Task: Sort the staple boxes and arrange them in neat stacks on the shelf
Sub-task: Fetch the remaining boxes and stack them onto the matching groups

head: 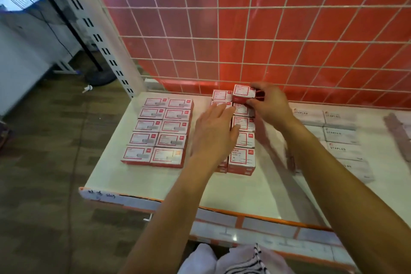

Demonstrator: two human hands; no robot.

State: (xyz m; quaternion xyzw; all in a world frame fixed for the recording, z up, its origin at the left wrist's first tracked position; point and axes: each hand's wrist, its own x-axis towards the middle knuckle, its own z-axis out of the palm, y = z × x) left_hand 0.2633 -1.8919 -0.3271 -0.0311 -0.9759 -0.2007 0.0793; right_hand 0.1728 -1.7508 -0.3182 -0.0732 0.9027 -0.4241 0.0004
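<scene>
Pinching a red staple box (243, 94), the right hand (270, 102) is lining it up on the far stack (241, 109) while the left hand (213, 133), with straight fingers (224, 111), is steadying the row (242, 159).

Left block (160, 131) of red-and-white staple boxes: two columns by five rows, flat on the white shelf (244, 191), labels up, edges flush. Middle group (242, 158): same red-and-white type, taller two-column block running toward the shelf's back, left column mostly hidden. Top rear box (243, 94) slightly tilted at the back end of the right column, pinched by the right hand (270, 104). Further right, grey-white boxes (340, 133) marked STAPLES lie flat in rows, blurred.
</scene>
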